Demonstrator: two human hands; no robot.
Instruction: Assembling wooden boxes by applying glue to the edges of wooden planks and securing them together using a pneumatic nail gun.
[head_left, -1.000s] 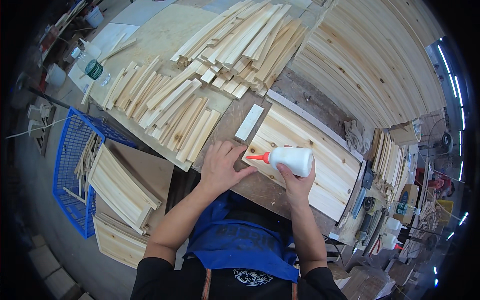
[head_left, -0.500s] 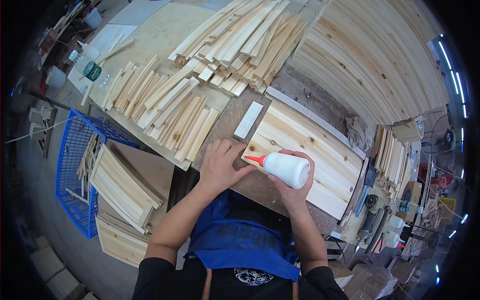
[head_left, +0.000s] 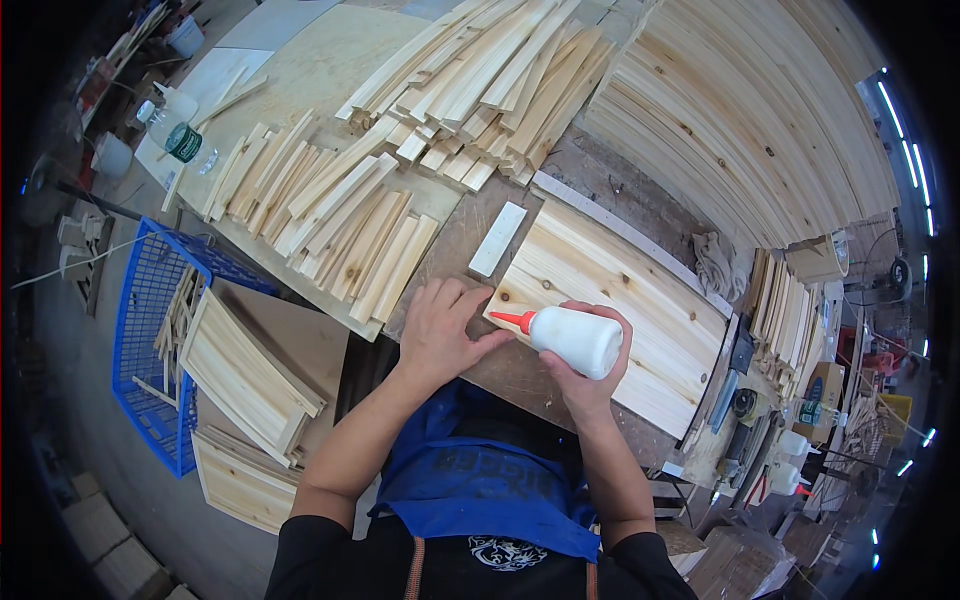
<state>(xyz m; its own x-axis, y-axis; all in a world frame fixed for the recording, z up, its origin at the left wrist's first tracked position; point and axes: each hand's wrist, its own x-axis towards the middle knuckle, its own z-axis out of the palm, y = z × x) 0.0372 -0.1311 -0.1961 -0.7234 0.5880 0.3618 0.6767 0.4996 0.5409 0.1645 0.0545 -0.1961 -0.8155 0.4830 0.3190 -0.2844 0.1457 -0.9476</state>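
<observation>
My right hand (head_left: pixel 590 372) is closed around a white squeeze glue bottle (head_left: pixel 573 338) with a red nozzle. The bottle lies tilted on its side, its tip pointing left over the near-left corner of a flat pine board (head_left: pixel 610 300). Beside that same corner, my left hand (head_left: pixel 440 330) rests on the worktop with fingers apart and thumb reaching along the board's edge. Whether any glue is coming out is too small to tell. A short white strip (head_left: pixel 498 240) sits just beyond my left hand, and a long pale strip (head_left: pixel 630 238) runs along the board's far side.
Piles of wooden slats (head_left: pixel 470 90) cover the table at the left and back. A tall stack of wide panels (head_left: pixel 740 120) stands at the far right. On the left are a blue plastic crate (head_left: pixel 150 340) and curved-looking panels (head_left: pixel 245 370). A water bottle (head_left: pixel 178 138) stands at far left.
The glue bottle and my right hand have shifted very slightly to the right. My left hand and the board stay where they were.
</observation>
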